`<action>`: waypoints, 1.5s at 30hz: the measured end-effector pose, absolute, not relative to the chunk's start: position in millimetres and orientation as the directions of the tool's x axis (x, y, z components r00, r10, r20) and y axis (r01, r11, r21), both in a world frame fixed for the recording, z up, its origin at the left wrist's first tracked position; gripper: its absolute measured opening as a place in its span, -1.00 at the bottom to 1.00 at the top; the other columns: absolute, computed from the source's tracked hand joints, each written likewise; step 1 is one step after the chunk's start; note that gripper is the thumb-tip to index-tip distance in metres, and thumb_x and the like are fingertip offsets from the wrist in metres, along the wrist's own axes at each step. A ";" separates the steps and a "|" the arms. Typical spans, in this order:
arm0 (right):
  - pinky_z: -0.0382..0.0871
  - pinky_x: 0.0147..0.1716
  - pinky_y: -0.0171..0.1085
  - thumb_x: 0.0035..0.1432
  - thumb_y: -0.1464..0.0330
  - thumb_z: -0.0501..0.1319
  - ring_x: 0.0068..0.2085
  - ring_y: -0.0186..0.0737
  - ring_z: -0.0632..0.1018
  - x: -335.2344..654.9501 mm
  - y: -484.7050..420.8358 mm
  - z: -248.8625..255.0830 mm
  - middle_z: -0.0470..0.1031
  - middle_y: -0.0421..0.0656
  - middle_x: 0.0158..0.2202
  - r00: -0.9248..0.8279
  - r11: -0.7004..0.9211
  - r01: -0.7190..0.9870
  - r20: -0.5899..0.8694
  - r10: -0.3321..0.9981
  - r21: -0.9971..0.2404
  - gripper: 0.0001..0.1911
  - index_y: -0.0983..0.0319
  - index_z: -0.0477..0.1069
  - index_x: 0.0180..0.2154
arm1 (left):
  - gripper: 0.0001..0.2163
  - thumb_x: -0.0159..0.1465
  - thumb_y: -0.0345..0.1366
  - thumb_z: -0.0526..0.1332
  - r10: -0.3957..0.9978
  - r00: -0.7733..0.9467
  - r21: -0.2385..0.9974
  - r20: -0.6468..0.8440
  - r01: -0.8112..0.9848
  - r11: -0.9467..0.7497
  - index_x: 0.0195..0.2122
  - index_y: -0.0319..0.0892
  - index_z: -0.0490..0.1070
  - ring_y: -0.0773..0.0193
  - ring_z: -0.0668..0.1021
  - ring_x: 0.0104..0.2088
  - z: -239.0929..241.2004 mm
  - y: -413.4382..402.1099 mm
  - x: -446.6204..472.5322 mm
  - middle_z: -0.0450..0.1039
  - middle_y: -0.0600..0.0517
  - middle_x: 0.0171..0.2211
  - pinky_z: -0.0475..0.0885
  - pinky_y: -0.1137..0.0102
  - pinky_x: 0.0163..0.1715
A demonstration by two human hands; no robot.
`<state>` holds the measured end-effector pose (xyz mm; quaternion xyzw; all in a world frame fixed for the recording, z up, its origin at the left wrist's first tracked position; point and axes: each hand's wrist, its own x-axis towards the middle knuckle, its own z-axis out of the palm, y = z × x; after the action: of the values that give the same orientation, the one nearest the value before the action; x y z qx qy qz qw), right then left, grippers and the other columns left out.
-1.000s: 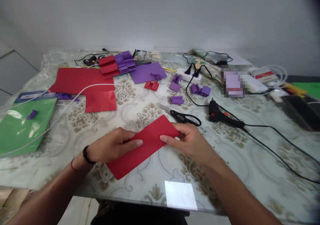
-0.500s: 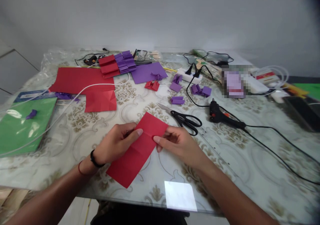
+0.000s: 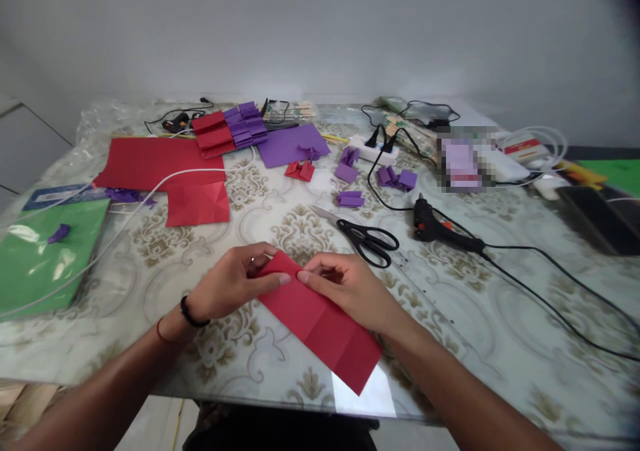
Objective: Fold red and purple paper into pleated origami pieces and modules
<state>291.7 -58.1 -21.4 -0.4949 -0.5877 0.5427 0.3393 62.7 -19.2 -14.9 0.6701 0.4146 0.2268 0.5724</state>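
Note:
Between my hands is a creased strip of red paper (image 3: 325,331), slanting from upper left to lower right above the table. My left hand (image 3: 240,281) pinches its upper left end, thumb on top and the other fingers behind. My right hand (image 3: 345,287) grips the upper edge close by, its thumb tip almost meeting the left thumb. Both hands are closed on the paper. Just beyond my right hand lie black-handled scissors (image 3: 370,239), blades pointing to the upper left. A creased red square of paper (image 3: 197,204) lies farther off to the left.
Farther right rests a black glue gun (image 3: 445,227) with its cord running right. Folded purple pieces (image 3: 351,199) and a white power strip (image 3: 373,151) sit behind the scissors. A green paper pack (image 3: 45,271) is at the left, crossed by a white cable (image 3: 125,227).
The red strip has swung round: its long free end pointed to the lower left and now points to the lower right. Both hands still hold it, their thumbs nearer together.

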 end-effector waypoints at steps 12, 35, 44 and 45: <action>0.39 -0.34 -0.28 0.20 0.29 0.33 -0.39 -0.27 0.50 284.9 -58.3 -22.3 0.52 -0.24 -0.44 -0.317 -0.067 0.237 -0.142 0.938 -0.969 -0.88 0.18 0.53 -0.36 | -0.82 0.34 -0.20 0.31 0.791 0.601 0.899 -0.114 0.402 -0.176 -0.28 -0.18 0.63 0.33 0.48 -0.46 -14.0 -19.8 65.7 0.58 0.07 -0.45 0.33 0.46 -0.43; 0.41 -0.38 -0.26 0.14 0.29 0.33 -0.43 -0.24 0.54 347.4 -37.4 -14.9 0.57 -0.19 -0.46 -0.349 -0.067 0.342 -0.193 0.917 -0.937 -0.86 0.20 0.48 -0.41 | -0.64 0.22 0.03 0.39 0.955 0.293 0.824 0.055 0.527 -0.209 -0.32 -0.22 0.65 0.21 0.58 -0.40 -2.3 43.3 -5.5 0.65 -0.03 -0.39 0.40 0.43 -0.43; 0.48 -0.12 -0.18 0.26 0.25 0.30 -0.16 -0.14 0.63 304.4 -43.4 -32.9 0.67 -0.11 -0.15 -0.235 0.071 0.382 -0.023 0.972 -0.922 -0.81 0.17 0.57 -0.12 | -0.70 0.31 -0.03 0.33 0.891 0.454 0.793 -0.010 0.547 -0.269 -0.26 -0.18 0.65 0.21 0.61 -0.34 -18.2 35.5 11.9 0.65 0.02 -0.36 0.45 0.45 -0.38; 0.48 -0.19 -0.21 0.25 0.26 0.30 -0.23 -0.17 0.62 300.9 -44.2 -35.3 0.67 -0.13 -0.22 -0.248 0.057 0.382 -0.043 0.968 -0.923 -0.84 0.17 0.58 -0.17 | -0.70 0.32 -0.03 0.32 0.888 0.460 0.789 -0.016 0.551 -0.271 -0.25 -0.18 0.65 0.22 0.61 -0.35 -18.5 34.4 13.1 0.65 0.02 -0.36 0.45 0.45 -0.38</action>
<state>300.9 -44.2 -35.3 -0.5194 -0.6496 0.4494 0.3260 13.1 34.4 -18.5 0.7656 0.4698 0.2221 0.3793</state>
